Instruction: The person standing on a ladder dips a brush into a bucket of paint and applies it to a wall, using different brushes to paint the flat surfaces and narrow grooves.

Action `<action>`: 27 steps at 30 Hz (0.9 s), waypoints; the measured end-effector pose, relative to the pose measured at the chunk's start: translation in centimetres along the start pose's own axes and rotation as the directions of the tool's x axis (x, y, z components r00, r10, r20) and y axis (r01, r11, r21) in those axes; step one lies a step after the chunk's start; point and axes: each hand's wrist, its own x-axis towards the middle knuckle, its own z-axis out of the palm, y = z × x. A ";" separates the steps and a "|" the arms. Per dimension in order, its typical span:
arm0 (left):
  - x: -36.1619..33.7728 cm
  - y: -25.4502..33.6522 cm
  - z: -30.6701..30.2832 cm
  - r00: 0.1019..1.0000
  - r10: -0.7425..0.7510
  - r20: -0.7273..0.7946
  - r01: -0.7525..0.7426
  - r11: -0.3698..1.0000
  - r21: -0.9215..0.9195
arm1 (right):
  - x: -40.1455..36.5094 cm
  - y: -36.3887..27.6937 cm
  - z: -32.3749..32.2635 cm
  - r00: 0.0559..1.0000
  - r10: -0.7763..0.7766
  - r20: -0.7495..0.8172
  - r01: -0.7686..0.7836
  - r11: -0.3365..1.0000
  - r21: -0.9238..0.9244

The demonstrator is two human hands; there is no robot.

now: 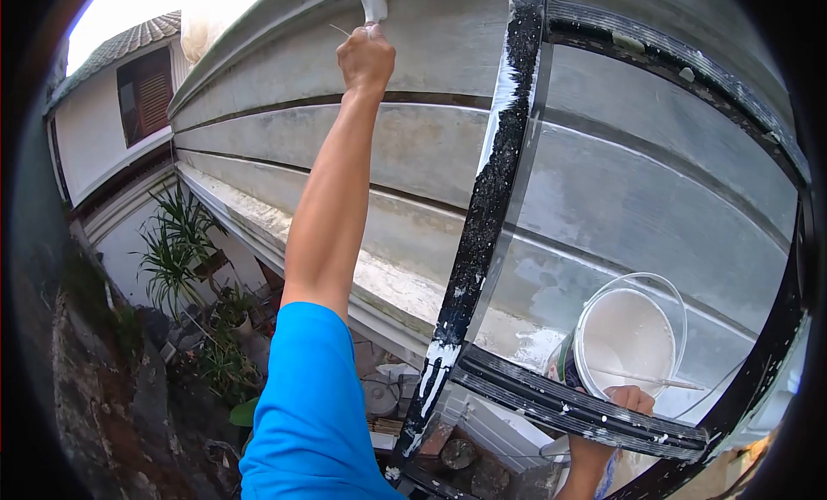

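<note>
The arm in a blue sleeve reaches up to the grey wall (422, 147). At its end my left hand (366, 56) is closed round a white-coated brush (373, 2), whose head meets the wall near the top ledge. Lower right, my right hand (631, 400) curls its fingers at the rim of a white paint bucket (624, 336), partly hidden by a ladder rung (577, 405). White paint coats the inside of the bucket, and a thin stick lies across its mouth. The wire handle stands up behind it.
A black, paint-spattered ladder rail (491, 190) slants down in front of the wall, with an upper rung (672, 56) at top right. A pale ledge (396, 285) runs below the wall. Far below are plants (185, 242) and clutter. A white building (95, 138) stands left.
</note>
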 end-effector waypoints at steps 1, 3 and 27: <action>-1.0 0.9 -0.5 1.000 0.027 0.001 -0.027 0.998 -0.059 | 0.1 0.0 0.2 1.000 -0.007 -0.015 0.007 1.000 -0.003; -3.3 1.6 -1.8 0.998 0.064 0.015 -0.061 0.984 -0.170 | 0.1 -0.2 0.3 1.000 0.004 -0.007 -0.004 1.000 -0.009; 3.7 -5.2 -2.9 0.719 -0.504 0.479 0.535 -0.038 -0.844 | 0.0 0.0 0.3 0.999 -0.018 -0.031 0.018 1.000 0.006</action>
